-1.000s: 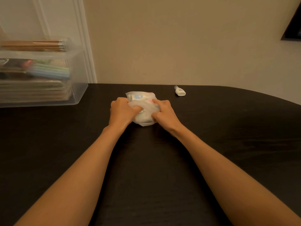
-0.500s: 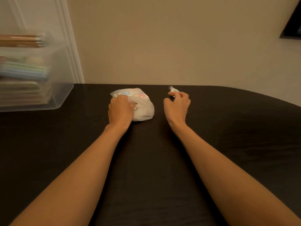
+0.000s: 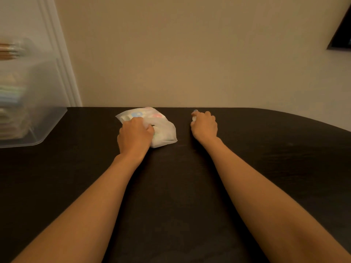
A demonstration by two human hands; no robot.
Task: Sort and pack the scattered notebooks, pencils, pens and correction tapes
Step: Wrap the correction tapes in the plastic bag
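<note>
On dark table (image 3: 171, 196): one white bag (image 3: 164, 130) gripped by left hand (image 3: 135, 134); right hand (image 3: 204, 124) curled round one correction tape (image 3: 193, 117).

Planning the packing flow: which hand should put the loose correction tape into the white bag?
Right. The right hand is curled round the correction tape, just to the right of the bag, while the left hand grips the bag and can steady it.

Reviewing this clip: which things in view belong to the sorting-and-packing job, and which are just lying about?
Job: white bag of correction tapes, gripped by left hand; small white item in right hand, probably a correction tape; clear bin of stacked stationery; pencils above it.
Just there: dark frame on the wall; door trim.
</note>
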